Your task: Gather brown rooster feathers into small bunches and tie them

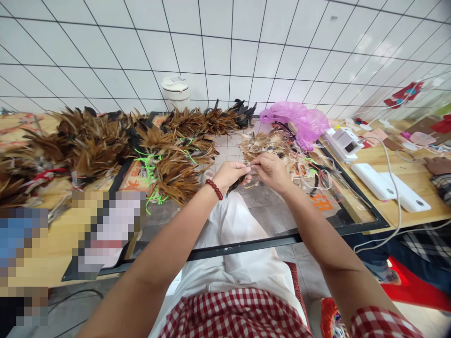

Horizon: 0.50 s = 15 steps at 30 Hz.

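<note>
My left hand [229,177], with a dark red bead bracelet [214,189] at the wrist, is closed on a small bunch of dark feathers [235,185] whose tips point down toward me. My right hand [271,171] pinches close beside it, fingertips almost meeting those of the left; what lies in this pinch is too small to make out. Just behind my right hand spreads a loose pile of pale brown feathers [262,143]. Left of my hands lie brown feather bundles [178,176] with bright green ties [150,164]. Both hands are over a framed glass panel [285,211].
More brown feathers [95,136] cover the left side. A white lidded container [175,91] stands by the tiled wall. Pink plastic bag [299,119], white power banks [391,188] and a cable [397,206] lie to the right. Another person's hand [439,166] shows at the right edge.
</note>
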{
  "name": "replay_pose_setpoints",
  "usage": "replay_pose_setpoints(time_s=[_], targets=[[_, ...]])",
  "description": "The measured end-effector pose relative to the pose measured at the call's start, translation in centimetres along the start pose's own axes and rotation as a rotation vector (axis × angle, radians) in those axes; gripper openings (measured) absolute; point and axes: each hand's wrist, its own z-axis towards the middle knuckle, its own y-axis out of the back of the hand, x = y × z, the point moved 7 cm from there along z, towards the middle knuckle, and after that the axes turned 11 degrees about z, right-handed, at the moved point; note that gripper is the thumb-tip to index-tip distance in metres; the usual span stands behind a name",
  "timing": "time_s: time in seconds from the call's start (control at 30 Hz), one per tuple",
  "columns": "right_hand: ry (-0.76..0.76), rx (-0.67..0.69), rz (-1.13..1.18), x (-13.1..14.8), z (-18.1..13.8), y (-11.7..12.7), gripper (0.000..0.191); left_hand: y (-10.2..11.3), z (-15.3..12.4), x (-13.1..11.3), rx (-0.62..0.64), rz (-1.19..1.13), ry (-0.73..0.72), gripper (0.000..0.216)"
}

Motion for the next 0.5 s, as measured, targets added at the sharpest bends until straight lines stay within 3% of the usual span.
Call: replay_pose_setpoints(time_s=[0.13, 0.2, 0.37, 0.43, 0.5], targets=[[-0.150, -0.051, -0.134, -2.7, -0.5, 2.8, 0.022, 0.4, 0.4, 0.1, -0.048, -0.107, -0.076, 0.016], [-0.144, 0.036, -0.075, -3.6, -0.9, 3.3, 0.018, 0.9, 0.7, 0.3, -0.098, -0.183, -0.089, 0.018], [-0.081, 0.318, -0.039, -2.9, -1.6, 1.0, 0.017, 2.0, 1.2, 0.7, -0.217, -0.324, -0.090, 0.021], [-0.122, 0.302, -0.055, -2.6, -1.5, 0.2, 0.013, 2.3, 1.3, 0.9, -0.251, -0.357, -0.084, 0.023], [-0.251, 0.189, 0.040, -3.1, -1.3, 0.1, 0.012, 2.4, 1.3, 1.1, -0.271, -0.379, -0.078, 0.024]])
